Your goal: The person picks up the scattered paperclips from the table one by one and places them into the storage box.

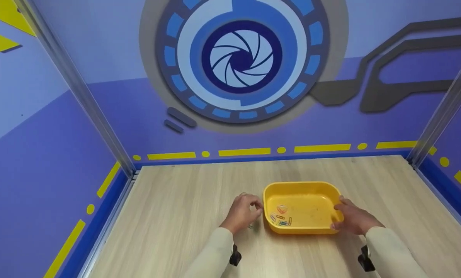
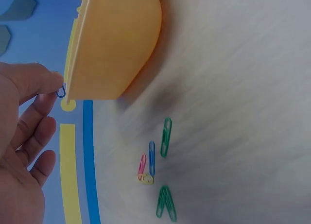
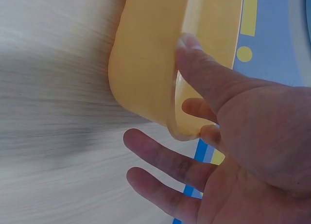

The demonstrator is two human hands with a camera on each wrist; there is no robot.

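A yellow plastic basin [image 1: 303, 229] stands on the table with several coloured paper clips [image 1: 280, 217] in its left end. Just outside the basin's left rim, my left hand [image 1: 241, 213] pinches a small blue paper clip [image 2: 60, 92] between thumb and forefinger. At the opposite end my right hand [image 1: 356, 217] holds the rim. The right wrist view shows its thumb [image 3: 199, 59] on the rim and two fingers reaching inside, while the other two stay outside.
Below the left hand, loose paper clips lie on the wooden table [image 1: 176, 216]: a green one [image 2: 166, 137], a blue one [image 2: 152, 158], a pink one [image 2: 142, 164], a yellow one [image 2: 145, 179] and two touching green ones [image 2: 166, 203]. Blue-purple panels [image 1: 114, 116] enclose the table.
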